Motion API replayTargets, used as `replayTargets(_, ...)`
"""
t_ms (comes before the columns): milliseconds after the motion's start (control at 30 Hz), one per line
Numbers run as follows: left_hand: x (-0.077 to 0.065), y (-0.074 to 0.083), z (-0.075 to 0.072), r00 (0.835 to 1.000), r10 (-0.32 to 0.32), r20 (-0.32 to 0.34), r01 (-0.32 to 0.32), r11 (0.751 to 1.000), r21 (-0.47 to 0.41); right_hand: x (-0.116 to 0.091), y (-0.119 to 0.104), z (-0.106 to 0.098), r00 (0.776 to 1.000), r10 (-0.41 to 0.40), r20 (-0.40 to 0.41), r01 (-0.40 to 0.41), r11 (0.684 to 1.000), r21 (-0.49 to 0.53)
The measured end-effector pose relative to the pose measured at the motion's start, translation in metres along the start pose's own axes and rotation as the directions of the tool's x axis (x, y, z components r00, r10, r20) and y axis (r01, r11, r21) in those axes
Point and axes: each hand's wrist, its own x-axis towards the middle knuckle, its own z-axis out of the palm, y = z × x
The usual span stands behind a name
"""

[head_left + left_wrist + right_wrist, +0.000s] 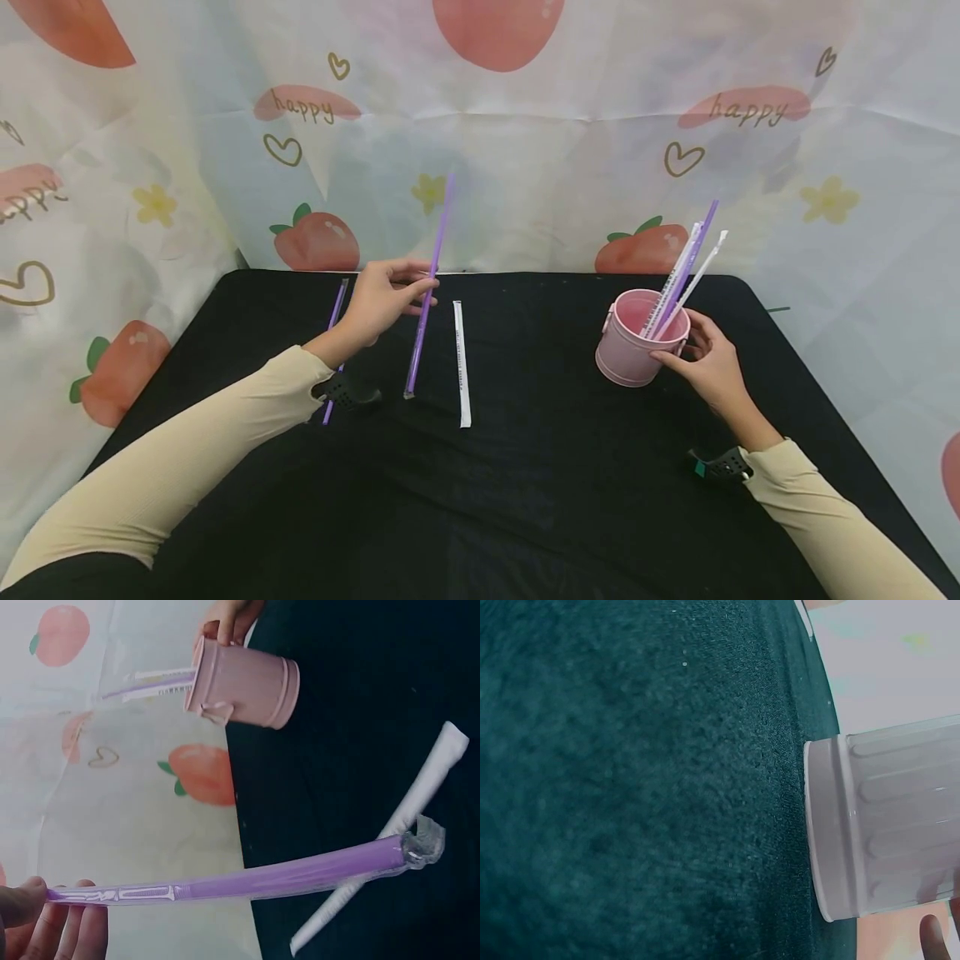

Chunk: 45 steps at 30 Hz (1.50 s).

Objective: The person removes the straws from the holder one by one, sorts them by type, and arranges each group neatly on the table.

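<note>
the left hand pinches a purple straw, long axis seemingly near upright; rightward, near the table's far right corner, the nearer right hand grips the pink bucket.

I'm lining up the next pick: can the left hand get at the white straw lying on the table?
Probably yes: the white straw lies uncovered near the left hand. But that hand pinches a purple straw, which would likely hamper its grasp.
</note>
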Motion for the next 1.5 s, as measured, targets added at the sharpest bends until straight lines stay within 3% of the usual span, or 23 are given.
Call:
replayTargets(300,-0.016,-0.016,-0.044,1.000,0.001,-0.031,0.002,0.995,0.098,0.000,0.001,0.001,1.000,0.007,0.002,-0.007,1.000,-0.011)
replayTargets(533,-0.026,-0.034,-0.074,0.996,-0.033,-0.084,0.042,0.993,0.114,0.000,0.001,0.000,1.000,0.006,0.003,-0.006,1.000,-0.009)
replayTargets(867,-0.034,-0.060,-0.102,0.987,-0.093,-0.134,0.112,0.984,0.139,0.000,0.000,0.000,1.000,0.014,0.007,-0.014,1.000,-0.025)
replayTargets(1100,-0.033,-0.078,-0.120,0.983,-0.125,-0.136,0.145,0.978,0.149,0.000,-0.001,0.000,1.000,0.018,0.006,-0.018,0.999,-0.036)
replayTargets(1300,-0.032,-0.094,-0.132,0.971,-0.180,-0.155,0.209,0.958,0.197,0.000,0.000,0.000,1.000,0.021,0.003,-0.021,0.999,-0.040)
replayTargets(1500,-0.034,-0.108,-0.142,0.963,-0.223,-0.152,0.248,0.952,0.179,-0.001,-0.002,0.000,1.000,0.017,0.005,-0.017,0.999,-0.037)
